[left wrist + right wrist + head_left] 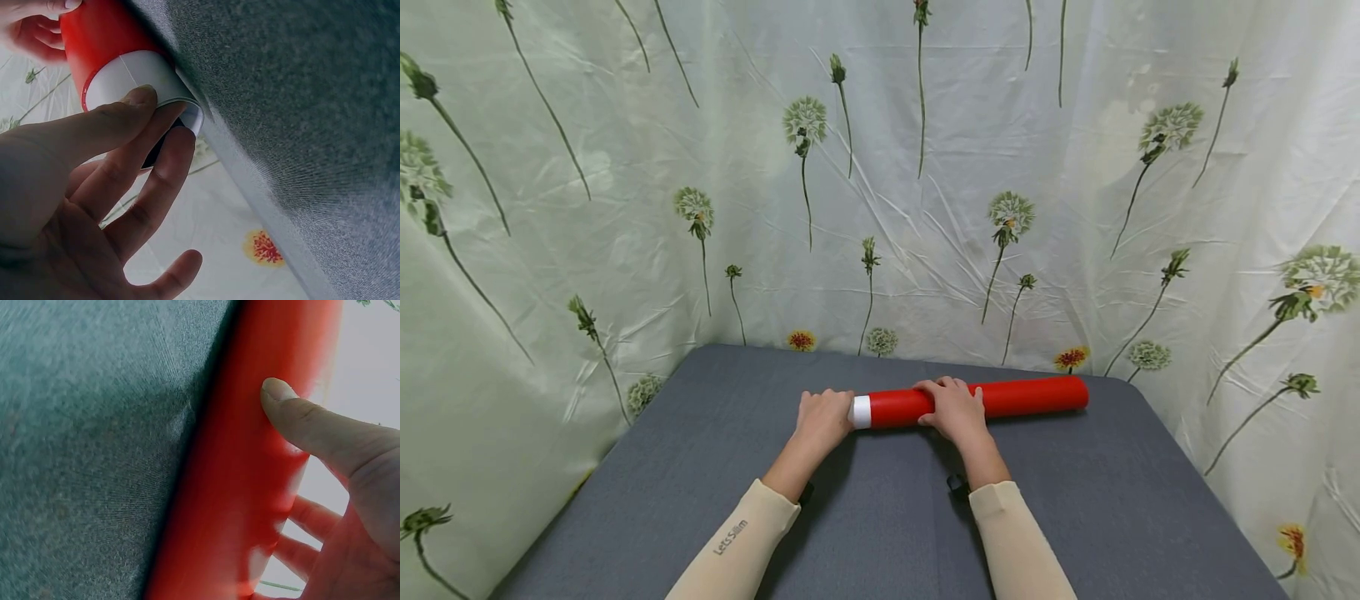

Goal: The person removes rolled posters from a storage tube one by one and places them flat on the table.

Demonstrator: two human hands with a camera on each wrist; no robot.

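A long red tube (1036,396) with a white end section (861,412) lies across the far part of the table. In the left wrist view the white end (134,81) is hollow, with a thin rim and a dark inside. My left hand (824,418) pinches this end, thumb on the outer wall and fingers at the opening. Farther right along the tube, my right hand (955,410) grips the red part from above. In the right wrist view its thumb (294,412) presses the near side, while the other fingers reach round the far side, partly hidden.
The table (880,517) has a dark grey cloth top, and its far edge runs just behind the tube. A pale curtain (760,275) printed with dandelions hangs behind and at both sides. Dark bands (957,485) show at the wrists.
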